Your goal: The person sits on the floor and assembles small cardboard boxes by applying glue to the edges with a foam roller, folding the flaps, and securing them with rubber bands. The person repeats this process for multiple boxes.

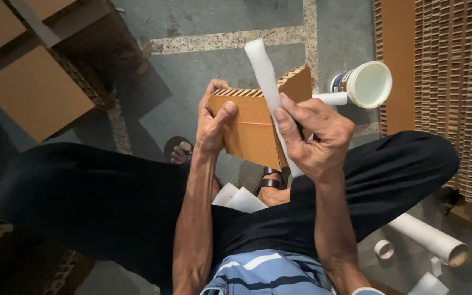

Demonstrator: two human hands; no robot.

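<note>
Brown corrugated cardboard block [249, 128], striped with honeycomb ridges along its top edge, sits up in the air between both hands, right over the person's lap and above the grey concrete floor [192, 82]. The left hand [212, 123] is clamped on the block's left end, thumb pressed across the flat brown face, fingers curled over the top and out of sight behind. The right hand [315, 139] is closed too, pinching a long white paper strip [266, 76] against the block's right side; the strip runs up past the top edge and down towards the wrist. Just behind the block, a white plastic tub [367, 83] lies on its side on the floor, open mouth facing the camera. Folded white paper [239, 199] rests on the dark trousers between the knees. Sandalled feet show under the block. To the right, a tall stack of corrugated cardboard slabs [454, 82] stands; to the left, a flat brown cardboard piece [36, 93]. Bottom right, a white cardboard tube [430, 240] lies on the floor beside a small tape roll [384, 249].
</note>
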